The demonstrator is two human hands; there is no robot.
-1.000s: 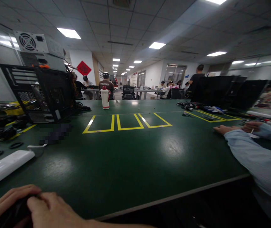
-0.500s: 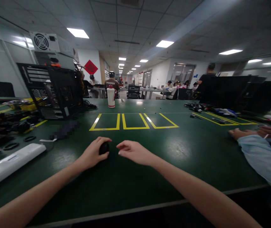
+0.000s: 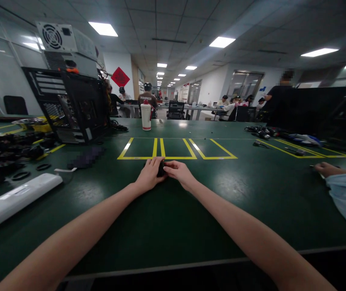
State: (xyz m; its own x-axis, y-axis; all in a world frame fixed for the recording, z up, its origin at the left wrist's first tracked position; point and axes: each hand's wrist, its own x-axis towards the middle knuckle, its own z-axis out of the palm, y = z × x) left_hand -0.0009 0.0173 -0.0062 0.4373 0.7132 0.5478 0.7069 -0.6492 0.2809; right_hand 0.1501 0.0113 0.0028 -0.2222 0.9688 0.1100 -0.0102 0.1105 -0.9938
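Note:
A small black object (image 3: 161, 169) sits between my two hands, just in front of the yellow-taped frames on the green table (image 3: 173, 226). My left hand (image 3: 150, 174) is closed around its left side, fingers over the top and thumb below. From the right, my right hand (image 3: 179, 171) pinches at the same object with thumb and forefinger. Most of the object is covered by my fingers, so its exact kind cannot be made out.
Yellow tape frames (image 3: 179, 157) lie beyond my hands, with a white bottle (image 3: 146, 116) behind. To the left are an open computer case (image 3: 76, 105), a long white device (image 3: 21, 198) and black parts (image 3: 6, 153). A co-worker's hand (image 3: 330, 168) is at the right.
My left hand has carried the black object forward and to the right. My right hand, apart from it before, has moved forward and closed on its right side.

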